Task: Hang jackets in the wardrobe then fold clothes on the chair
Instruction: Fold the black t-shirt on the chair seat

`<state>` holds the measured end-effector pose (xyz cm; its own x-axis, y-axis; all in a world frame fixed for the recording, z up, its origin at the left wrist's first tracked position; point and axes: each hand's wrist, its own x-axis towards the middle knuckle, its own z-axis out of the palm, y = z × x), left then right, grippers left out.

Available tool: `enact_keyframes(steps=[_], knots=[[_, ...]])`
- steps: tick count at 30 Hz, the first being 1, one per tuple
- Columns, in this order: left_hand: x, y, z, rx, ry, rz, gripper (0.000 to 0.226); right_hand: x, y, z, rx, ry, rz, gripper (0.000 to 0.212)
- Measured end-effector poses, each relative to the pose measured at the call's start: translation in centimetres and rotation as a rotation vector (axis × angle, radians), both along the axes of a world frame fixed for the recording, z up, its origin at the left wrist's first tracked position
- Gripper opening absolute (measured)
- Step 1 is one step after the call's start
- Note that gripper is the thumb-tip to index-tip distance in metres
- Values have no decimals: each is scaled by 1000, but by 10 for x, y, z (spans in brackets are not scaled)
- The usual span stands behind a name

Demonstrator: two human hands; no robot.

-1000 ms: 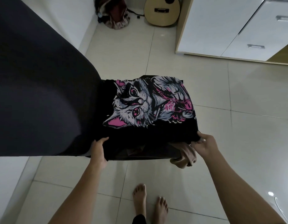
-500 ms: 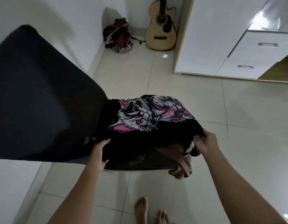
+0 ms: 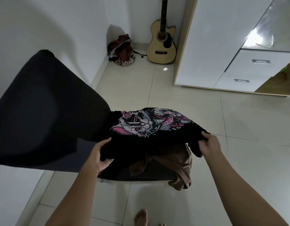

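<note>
Black cat-print tee (image 3: 157, 139) held just above chair (image 3: 43, 111) seat, long axis running left-right | left hand (image 3: 100, 158) curled round near-left edge | right hand (image 3: 209, 146) pinching right corner | I judge both equally near, tee lies ahead of fingers | brown garment (image 3: 180, 167) underneath

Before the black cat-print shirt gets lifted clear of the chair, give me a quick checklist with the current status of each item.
1. Grip of left hand on black cat-print shirt: ok, thumb on top, fingers under the near-left edge.
2. Grip of right hand: ok, the shirt's right edge is bunched in its fingers.
3. Shirt free of the brown garment beneath it: cannot tell, the contact is hidden.
4. Security of brown garment on chair: not ok, part hangs over the seat's front right corner.
5. Shirt spread flat for folding: not ok, it is humped and creased between the hands.
</note>
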<state>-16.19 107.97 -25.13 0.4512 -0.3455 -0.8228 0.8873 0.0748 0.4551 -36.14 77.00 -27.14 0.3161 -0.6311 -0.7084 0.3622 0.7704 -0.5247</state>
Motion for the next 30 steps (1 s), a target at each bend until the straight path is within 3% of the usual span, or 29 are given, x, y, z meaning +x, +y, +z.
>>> enact_keyframes(steps=[3,7,11,14,18,22,24,27,30], knots=[[2,-3,4,-18,-56,93,12,3,6,19,41,-102,-25,14],[4,-13,20,-120,-188,181,8,3,12,31,247,-164,-58,17],[7,-27,34,-164,-266,127,11,8,2,24,253,-31,-53,21],[15,-35,42,-78,-284,290,9,6,-1,24,260,28,-36,25],[26,-46,61,-3,-278,473,39,4,2,47,235,-74,-161,23],[30,-62,85,9,-317,613,52,6,1,57,164,-73,-6,9],[36,-69,94,-15,-334,666,52,10,-5,60,261,-21,-156,17],[51,-78,103,-27,-366,711,49,19,-14,82,415,-15,-143,40],[73,-93,116,-22,-389,709,42,35,-25,99,456,108,-181,65]])
